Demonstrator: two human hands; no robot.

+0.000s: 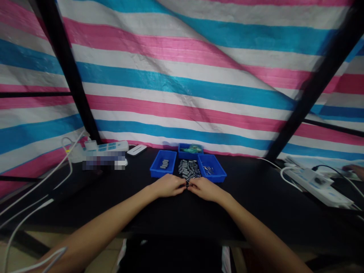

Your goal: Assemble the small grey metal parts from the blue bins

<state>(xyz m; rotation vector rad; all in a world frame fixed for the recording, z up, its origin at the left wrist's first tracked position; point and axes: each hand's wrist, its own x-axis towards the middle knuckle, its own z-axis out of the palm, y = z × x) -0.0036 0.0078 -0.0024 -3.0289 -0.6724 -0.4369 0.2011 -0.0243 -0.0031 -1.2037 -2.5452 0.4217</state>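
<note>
A small dark part (pixel 187 183) sits between the fingertips of the left hand (pixel 168 186) and the right hand (pixel 205 188), on the near side of the pile of grey metal cylinders (pixel 188 169). Both hands are closed and pinch it together. It is tiny; its shape cannot be told. Blue trays (pixel 163 165) stand behind.

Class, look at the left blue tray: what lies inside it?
Inside the left blue tray lie a few small grey cylinders on bare blue floor. The near wall hides its front strip.
</note>
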